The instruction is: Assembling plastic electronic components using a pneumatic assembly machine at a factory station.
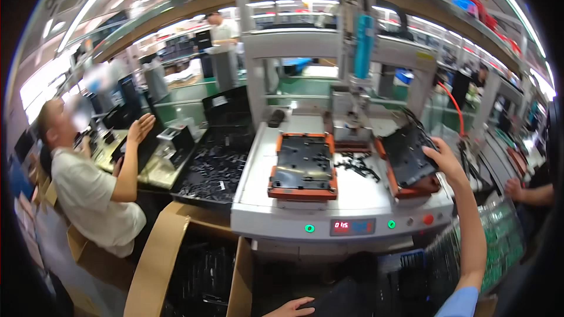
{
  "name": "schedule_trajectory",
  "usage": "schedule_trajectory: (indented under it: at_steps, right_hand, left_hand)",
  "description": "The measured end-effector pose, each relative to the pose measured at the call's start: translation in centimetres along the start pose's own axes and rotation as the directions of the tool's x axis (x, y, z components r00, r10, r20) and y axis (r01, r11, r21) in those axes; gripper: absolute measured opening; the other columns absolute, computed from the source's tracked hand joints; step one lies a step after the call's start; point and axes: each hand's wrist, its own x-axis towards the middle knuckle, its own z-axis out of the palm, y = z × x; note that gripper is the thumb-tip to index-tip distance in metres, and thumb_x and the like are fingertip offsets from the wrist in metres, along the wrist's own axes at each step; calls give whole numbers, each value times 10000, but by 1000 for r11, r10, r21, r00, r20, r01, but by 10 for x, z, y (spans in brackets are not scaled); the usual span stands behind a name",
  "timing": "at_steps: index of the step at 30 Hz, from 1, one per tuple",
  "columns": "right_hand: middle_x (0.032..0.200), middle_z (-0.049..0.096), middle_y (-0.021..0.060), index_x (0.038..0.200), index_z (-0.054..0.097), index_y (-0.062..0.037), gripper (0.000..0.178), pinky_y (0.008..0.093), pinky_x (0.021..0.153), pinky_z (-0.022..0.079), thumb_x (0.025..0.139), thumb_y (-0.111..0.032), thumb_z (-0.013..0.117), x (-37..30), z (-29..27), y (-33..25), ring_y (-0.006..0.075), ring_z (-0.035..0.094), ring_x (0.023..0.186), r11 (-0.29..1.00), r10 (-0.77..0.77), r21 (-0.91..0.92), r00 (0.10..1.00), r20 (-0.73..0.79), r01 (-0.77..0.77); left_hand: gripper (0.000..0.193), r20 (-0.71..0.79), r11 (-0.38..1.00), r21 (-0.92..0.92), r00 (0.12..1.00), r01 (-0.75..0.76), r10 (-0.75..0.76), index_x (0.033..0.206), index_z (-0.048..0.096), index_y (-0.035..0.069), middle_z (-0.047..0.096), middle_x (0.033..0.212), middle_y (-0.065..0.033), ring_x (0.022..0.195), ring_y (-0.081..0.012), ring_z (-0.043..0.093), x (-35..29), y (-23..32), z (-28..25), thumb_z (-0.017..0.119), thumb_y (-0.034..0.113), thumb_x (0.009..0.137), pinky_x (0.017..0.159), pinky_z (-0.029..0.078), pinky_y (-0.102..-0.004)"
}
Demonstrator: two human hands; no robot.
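My right hand point(447, 163) is closed on the edge of a black plastic panel point(408, 155), which sits tilted at the right orange fixture point(414, 190) of a white bench machine. Down at the lower edge, my left hand point(292, 308) has its fingers stretched out, beside a dark shape I cannot make out. A second black panel point(304, 161) lies flat in the left orange fixture point(302, 194). Small black strip-like parts point(358, 166) are scattered on the white machine bed point(352, 195) between the two fixtures.
A blue cylinder point(363, 47) hangs on the machine's upright. Lit green buttons point(309, 228) and a red knob point(428, 219) line its front. An open cardboard box point(157, 252) holds black parts. Left is a black parts tray point(214, 170) and a seated person point(97, 194); another person's hand point(515, 189) shows right.
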Motion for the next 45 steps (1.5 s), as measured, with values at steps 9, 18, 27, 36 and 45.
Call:
schedule_trajectory:
  at_steps: [9, 18, 27, 36, 45]
  right_hand:
    - [945, 617, 56, 1221, 500, -11, 418, 355, 581, 543, 860, -186, 617, 38, -53, 14, 145, 625, 783, 821, 138, 565, 934, -328, 78]
    - [997, 576, 48, 1179, 506, -64, 391, 388, 586, 546, 883, -304, 592, 57, -108, 159, 167, 596, 794, 898, 325, 435, 764, -558, -64]
    - [917, 599, 25, 1032, 586, -89, 298, 393, 630, 502, 899, -355, 576, 63, -73, 280, 173, 586, 794, 785, 561, 560, 688, -460, -266]
    - [1092, 645, 97, 1135, 612, -3, 297, 291, 900, 428, 896, -169, 553, 45, -88, 256, 180, 596, 1000, 996, -13, -68, 660, -751, -58]
    - [911, 613, 70, 1007, 595, 11, 177, 236, 695, 436, 935, -118, 498, -160, 1, 25, 91, 529, 745, 988, -52, 120, 953, -300, 92]
  left_hand:
    - [558, -181, 990, 82, 979, 114, -98, 1308, 459, -3, 533, 1237, -106, 1145, -189, 486, 14, 12, -12, 675, 233, 851, 974, 378, -299]
    - [452, -200, 993, 57, 976, 103, -90, 1251, 497, 5, 576, 1137, -60, 1070, -159, 511, 19, 39, 8, 653, 176, 863, 923, 407, -290]
    - [470, -229, 983, 98, 965, 155, -129, 1265, 488, 1, 574, 1156, -72, 1082, -157, 508, 24, 32, 0, 650, 187, 865, 933, 403, -290]
    - [495, -187, 984, 65, 971, 167, -152, 1277, 484, -3, 578, 1149, -67, 1062, -154, 525, 26, 31, 17, 649, 215, 864, 923, 411, -277]
    - [446, -85, 924, -359, 981, 131, -172, 1280, 475, 61, 586, 1128, -17, 1046, -117, 552, 15, 17, 1, 621, 227, 892, 917, 431, -282]
